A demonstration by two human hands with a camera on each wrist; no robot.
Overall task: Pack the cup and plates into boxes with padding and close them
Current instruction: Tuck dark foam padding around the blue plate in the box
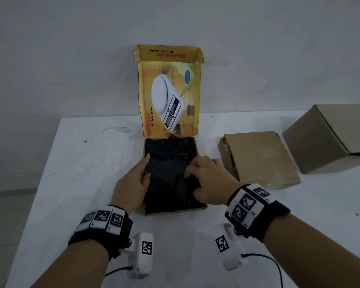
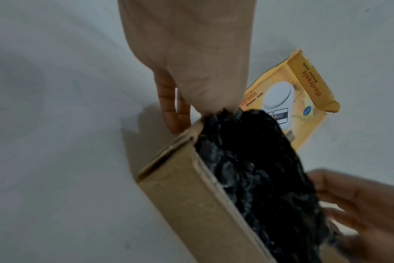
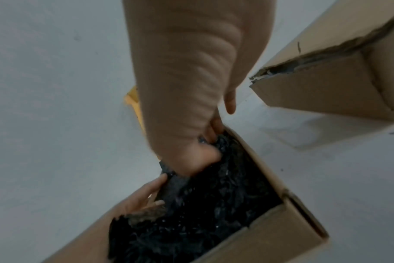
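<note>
An open box (image 1: 196,146) with a yellow kitchen-scale lid (image 1: 170,90) standing upright sits mid-table. Black bubble-wrap padding (image 1: 168,183) fills it to the rim. My left hand (image 1: 133,183) lies along the box's left wall (image 2: 191,195), fingers fairly straight and outside the wall, thumb on the padding (image 2: 259,169). My right hand (image 1: 208,183) is on the right side of the padding (image 3: 214,204), fingers curled and thumb dug in, pinching a fold. No cup or plate shows; whatever lies under the padding is hidden.
A flat closed brown box (image 1: 258,159) lies just right of the open one, close to my right hand. A taller brown box (image 1: 328,138) stands at the far right. The white table (image 1: 92,163) meets a wall right behind the raised lid.
</note>
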